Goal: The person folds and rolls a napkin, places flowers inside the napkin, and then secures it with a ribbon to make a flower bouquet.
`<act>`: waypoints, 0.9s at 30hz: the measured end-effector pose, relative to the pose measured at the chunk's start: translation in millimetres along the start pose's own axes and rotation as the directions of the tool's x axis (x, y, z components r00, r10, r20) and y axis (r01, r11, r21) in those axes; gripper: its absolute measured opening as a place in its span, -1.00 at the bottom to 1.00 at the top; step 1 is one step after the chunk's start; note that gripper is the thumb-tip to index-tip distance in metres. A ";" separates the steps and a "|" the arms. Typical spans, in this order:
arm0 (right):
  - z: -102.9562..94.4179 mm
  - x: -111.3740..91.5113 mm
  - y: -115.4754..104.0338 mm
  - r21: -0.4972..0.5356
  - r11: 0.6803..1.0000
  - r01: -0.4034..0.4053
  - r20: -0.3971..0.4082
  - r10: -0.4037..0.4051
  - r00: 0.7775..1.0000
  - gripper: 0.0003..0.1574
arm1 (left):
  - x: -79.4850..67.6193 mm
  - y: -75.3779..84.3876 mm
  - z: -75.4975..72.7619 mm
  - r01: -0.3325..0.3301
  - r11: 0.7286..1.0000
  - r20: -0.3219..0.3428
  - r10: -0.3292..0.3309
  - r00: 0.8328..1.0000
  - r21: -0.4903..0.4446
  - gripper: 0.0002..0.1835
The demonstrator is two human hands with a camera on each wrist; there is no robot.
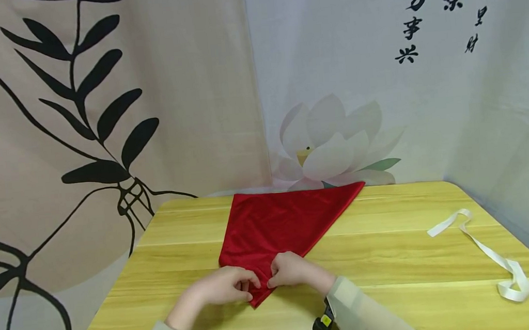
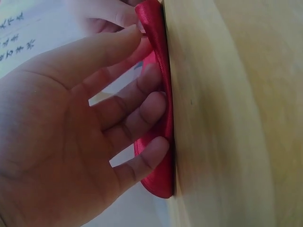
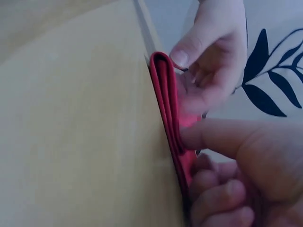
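A smooth red cloth point(image 1: 278, 221) lies on the table, wide at the far edge and narrowing to a corner near the person. Several folded layers show at its near edge point(image 3: 165, 94) in the right wrist view. My left hand point(image 1: 227, 285) holds the cloth by the left of that narrow end, thumb at the fold and fingers bent onto the fabric. Just across from it, my right hand point(image 1: 291, 269) pinches the cloth's right side near the same corner, its other fingers curled. Part of the cloth under both hands is hidden.
A white ribbon point(image 1: 491, 256) lies loosely curled on the right side of the wooden table point(image 1: 392, 248). Behind the table hangs a printed curtain point(image 1: 202, 87) with black leaves, a lotus and writing. Each wrist wears a small black device point(image 1: 323, 326).
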State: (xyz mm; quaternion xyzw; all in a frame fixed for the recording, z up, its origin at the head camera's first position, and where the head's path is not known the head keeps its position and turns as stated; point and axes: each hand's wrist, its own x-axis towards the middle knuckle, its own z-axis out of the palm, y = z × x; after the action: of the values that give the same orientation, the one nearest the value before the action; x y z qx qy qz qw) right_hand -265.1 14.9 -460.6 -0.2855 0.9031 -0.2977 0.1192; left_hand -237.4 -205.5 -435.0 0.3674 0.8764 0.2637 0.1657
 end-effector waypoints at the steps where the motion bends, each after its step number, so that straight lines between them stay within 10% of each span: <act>1: 0.2 0.2 -1.2 -0.034 0.999 0.025 -0.017 -0.025 1.000 -0.55 | 0.2 0.2 -0.3 -0.001 1.000 0.001 0.001 1.000 0.005 -0.78; 7: 1.4 0.6 -11.8 -0.112 0.984 0.135 -0.024 -0.139 0.990 -0.72 | -2.6 3.5 -4.2 0.007 1.000 -0.011 -0.007 1.000 0.012 -0.63; 27: 7.1 -4.0 -12.4 -0.067 0.995 0.078 0.021 -0.077 0.997 -0.77 | -14.3 -18.7 -9.2 0.190 0.981 -0.162 -0.195 0.967 -0.047 -0.82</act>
State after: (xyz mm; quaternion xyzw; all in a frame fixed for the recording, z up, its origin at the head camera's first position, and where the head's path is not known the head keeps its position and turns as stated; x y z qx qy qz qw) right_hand -253.6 5.8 -458.5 -0.3268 0.8998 -0.2687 0.1062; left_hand -242.6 -230.1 -437.1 0.2546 0.9144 0.2897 0.1225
